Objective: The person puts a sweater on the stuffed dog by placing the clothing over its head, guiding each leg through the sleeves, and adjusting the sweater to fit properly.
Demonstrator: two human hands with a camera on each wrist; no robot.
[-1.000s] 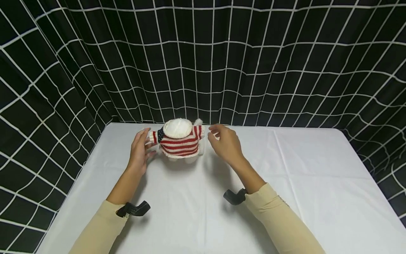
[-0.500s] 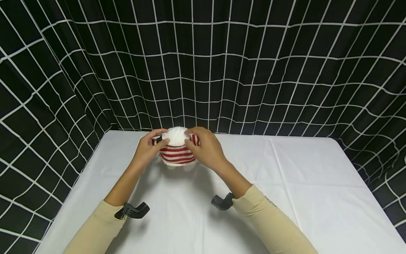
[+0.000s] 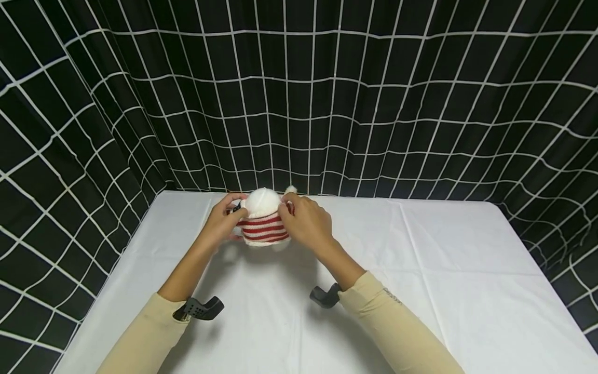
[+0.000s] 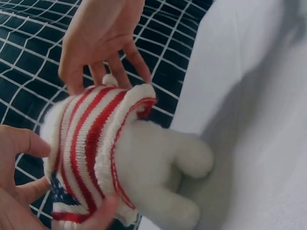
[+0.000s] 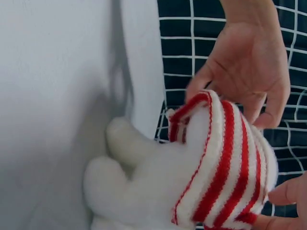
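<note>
A white plush toy [image 3: 262, 200] in a red-and-white striped knitted sweater [image 3: 264, 229] stands near the table's far edge. My left hand [image 3: 220, 220] pinches the sweater at its left shoulder, thumb by the collar. On the other side my right hand [image 3: 308, 219] pinches the sweater near the collar, and a white paw [image 3: 291, 190] pokes up behind the fingers. The left wrist view shows the plush legs [image 4: 192, 153] below the loose hem, and a navy starred patch [image 4: 61, 192] between my left fingers. In the right wrist view the striped knit [image 5: 230, 158] hangs open around the body.
A white cloth [image 3: 364, 291] covers the table. Black curtains with a white grid [image 3: 355, 104] stand behind it and at both sides. Each wrist carries a black camera mount [image 3: 201, 308].
Both hands have come in from beside the toy to grip the sweater by the collar. Since half a second ago, the right fingers have shifted slightly outward and the right paw shows.
</note>
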